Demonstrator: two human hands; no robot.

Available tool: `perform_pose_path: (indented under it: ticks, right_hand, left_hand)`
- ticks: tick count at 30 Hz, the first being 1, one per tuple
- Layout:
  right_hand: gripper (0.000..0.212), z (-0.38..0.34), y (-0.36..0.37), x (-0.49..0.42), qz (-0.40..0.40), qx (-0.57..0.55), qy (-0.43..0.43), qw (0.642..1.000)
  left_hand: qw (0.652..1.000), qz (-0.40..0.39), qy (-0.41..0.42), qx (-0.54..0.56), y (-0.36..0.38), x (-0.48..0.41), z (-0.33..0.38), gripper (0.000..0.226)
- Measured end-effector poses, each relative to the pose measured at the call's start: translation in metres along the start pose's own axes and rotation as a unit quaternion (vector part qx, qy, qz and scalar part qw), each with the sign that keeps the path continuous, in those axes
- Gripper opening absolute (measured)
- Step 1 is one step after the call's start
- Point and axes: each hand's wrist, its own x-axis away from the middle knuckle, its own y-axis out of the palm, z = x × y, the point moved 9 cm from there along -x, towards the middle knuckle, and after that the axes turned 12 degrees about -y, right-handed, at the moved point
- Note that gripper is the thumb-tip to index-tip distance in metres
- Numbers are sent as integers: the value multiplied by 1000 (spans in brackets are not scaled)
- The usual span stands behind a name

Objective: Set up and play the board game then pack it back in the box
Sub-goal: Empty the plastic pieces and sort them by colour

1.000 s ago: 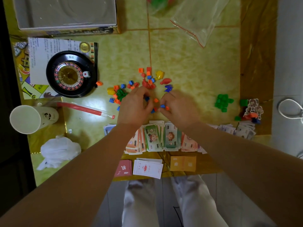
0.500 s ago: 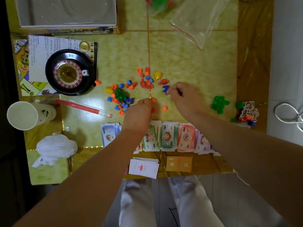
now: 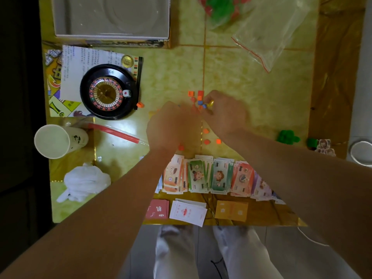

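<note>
Loose pieces point(image 3: 200, 97) on the table point(image 3: 251, 87), box point(image 3: 110, 17) at the far corner. The left hand point(image 3: 171, 127) is blurred and the right hand point(image 3: 225, 112) curls over them, neither grip readable. A hasty sweep could scatter them floorward.

The box point(image 3: 112, 19) sits at the table's point(image 3: 251, 93) far left corner. Just in front of it the roulette wheel point(image 3: 109, 93) rests on a printed sheet point(image 3: 80, 59), and the cup point(image 3: 58, 140) and crumpled tissue point(image 3: 86, 180) follow down the left edge. Loose pieces point(image 3: 199, 97) lie mid-table under the left hand point(image 3: 171, 127) and right hand point(image 3: 225, 111), a plastic bag point(image 3: 267, 31) lies toward the far right corner, and the play money point(image 3: 211, 176) runs along the near edge with card stacks point(image 3: 188, 211) between it and that edge.
</note>
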Motion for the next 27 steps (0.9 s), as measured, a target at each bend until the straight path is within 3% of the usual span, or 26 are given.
perform_pose_path:
  ticks: [6, 9, 11, 13, 15, 16, 19, 21, 22, 24, 27]
  right_hand:
    - [15, 9, -2, -2, 30, -33, -3, 999]
    - [13, 17, -12, -2, 62, -167, 39, 983]
    - [26, 24, -13, -3, 75, -294, 90, 949]
    - [32, 28, -11, -4, 94, -431, 151, 885]
    - [34, 26, -9, -6, 93, -514, 188, 832]
    - [33, 25, -9, -7, 87, -524, 189, 826]
    - [31, 22, -12, -11, 71, -442, 168, 878]
    - [28, 21, -12, -13, 40, -306, 148, 939]
    - [26, 19, -9, -14, 14, -238, 137, 962]
    - [19, 13, -7, -14, -19, -117, 113, 986]
    - [28, 2, -6, -14, -31, -37, 92, 995]
  left_hand:
    - [983, 89, 1, -163, -11, -17, 9, 17]
    - [971, 76, -2, -227, -5, -27, 9, 26]
    - [965, 71, 4, -252, -1, -32, 10, 20]
    - [964, 66, 10, -257, 0, -35, 13, 17]
    - [972, 68, 13, -226, -3, -35, 14, 17]
    - [979, 68, 10, -192, -6, -34, 14, 18]
    - [996, 36, -66, 53, -15, -38, -2, 20]
    - [953, 26, -146, 264, -22, -40, -16, 25]
    - [932, 25, -171, 319, -24, -41, -22, 29]
    - [924, 14, -180, 337, -26, -41, -26, 38]
    - [949, -5, -145, 279, -29, -41, -28, 44]
